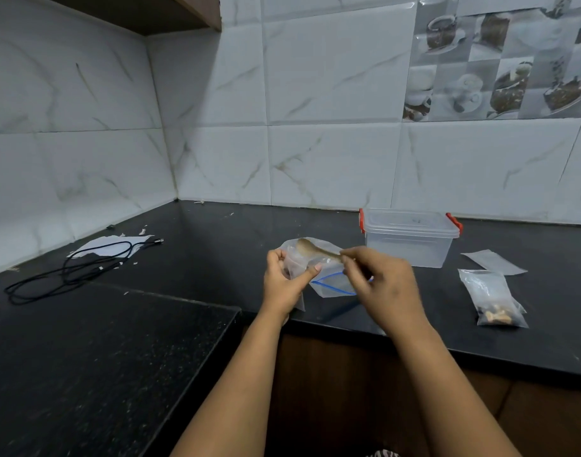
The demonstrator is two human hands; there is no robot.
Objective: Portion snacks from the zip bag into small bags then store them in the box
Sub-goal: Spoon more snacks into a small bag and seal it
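My left hand grips a small clear bag above the black counter's front edge. My right hand pinches the handle of a wooden spoon, whose bowl sits over the small bag's mouth. Under both hands lies the larger zip bag with its blue seal line. The clear plastic box with red clips stands behind, its lid on. A filled small bag holding snacks lies at the right, and an empty small bag lies just beyond it.
A black cable coils on the counter at the left, partly over a white sheet of paper. A lower black surface runs along the near left. Tiled walls close the back and left.
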